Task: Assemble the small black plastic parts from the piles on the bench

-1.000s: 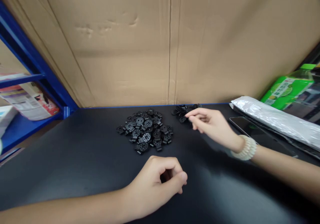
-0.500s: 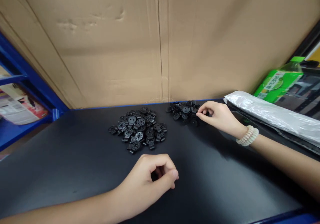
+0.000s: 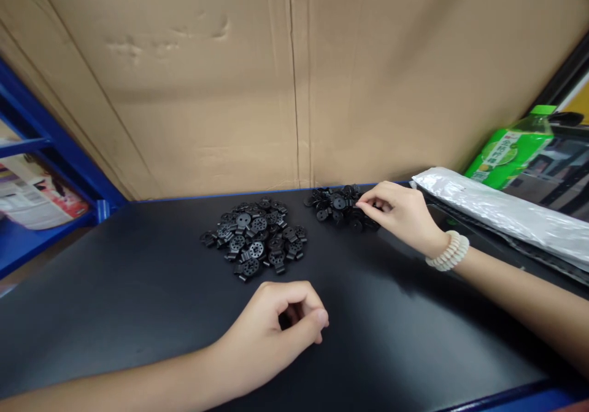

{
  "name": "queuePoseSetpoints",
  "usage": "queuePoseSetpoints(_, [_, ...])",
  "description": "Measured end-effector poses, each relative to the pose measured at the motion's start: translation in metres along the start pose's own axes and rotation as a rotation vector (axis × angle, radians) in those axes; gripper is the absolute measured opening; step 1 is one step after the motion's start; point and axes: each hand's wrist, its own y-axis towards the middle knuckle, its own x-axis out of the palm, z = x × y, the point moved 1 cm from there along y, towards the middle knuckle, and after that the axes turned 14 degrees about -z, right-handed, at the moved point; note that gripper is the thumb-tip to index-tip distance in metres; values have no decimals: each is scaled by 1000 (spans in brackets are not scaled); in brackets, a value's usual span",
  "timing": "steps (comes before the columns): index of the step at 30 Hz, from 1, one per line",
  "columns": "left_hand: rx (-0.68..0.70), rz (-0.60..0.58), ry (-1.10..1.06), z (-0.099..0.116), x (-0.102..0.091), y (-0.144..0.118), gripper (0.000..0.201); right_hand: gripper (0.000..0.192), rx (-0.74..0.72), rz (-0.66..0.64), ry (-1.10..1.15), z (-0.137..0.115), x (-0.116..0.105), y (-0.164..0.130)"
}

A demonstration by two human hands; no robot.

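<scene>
My right hand is at the smaller pile of black plastic pieces. Its thumb and index finger are pinched at the tab of a round black plastic piece on the pile's right side. In front of the larger pile of black pieces, my left hand hangs over the table with curled fingers, the thumb meeting the fingertips. Whatever lies inside that curl is hidden. The pieces in the larger pile are round, with small holes and short tabs.
Both piles lie on a black tabletop with cardboard behind it. A silvery plastic-wrapped packet runs along the right side, near a green bottle. Blue shelving with printed papers stands at left.
My right hand has shifted slightly left, further over the smaller pile, and pieces there have moved a little left. My left hand and the larger pile look nearly the same.
</scene>
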Motion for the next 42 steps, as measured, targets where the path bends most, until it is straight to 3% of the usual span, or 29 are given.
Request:
queuePoseSetpoints(6, [-4, -1, -3, 0, 0, 0, 21, 7, 6, -113, -11, 2, 5, 2])
queuePoseSetpoints(12, [-1, -9, -24, -2, 0, 0, 22, 3, 46, -5, 49, -7, -9, 0])
queuePoseSetpoints(16, [62, 55, -104, -2, 0, 1, 9, 9, 184, 45, 518, -37, -14, -11])
queuePoseSetpoints(17, [79, 86, -129, -3, -1, 1, 15, 11, 201, 21, 679, -46, -10, -14])
queuePoseSetpoints(21, [118, 178, -225, -3, -2, 0, 53, 15, 236, -274, 1247, -82, 13, -26])
queuePoseSetpoints(24, [135, 231, -280, -2, -4, -1, 50, 18, 242, -415, 1452, -97, 26, -31])
queuePoseSetpoints(29, [199, 257, -325, -2, -6, -4, 20, 19, 295, -498, 1513, -100, 36, -36])
queuePoseSetpoints(33, [199, 252, -364, -3, -7, -4, 6, 16, 245, -581, 1472, -100, 42, -40])
queuePoseSetpoints(42, [106, 226, -455, -7, -7, -1, 16, 24, 205, -583, 1225, -104, 32, -39])
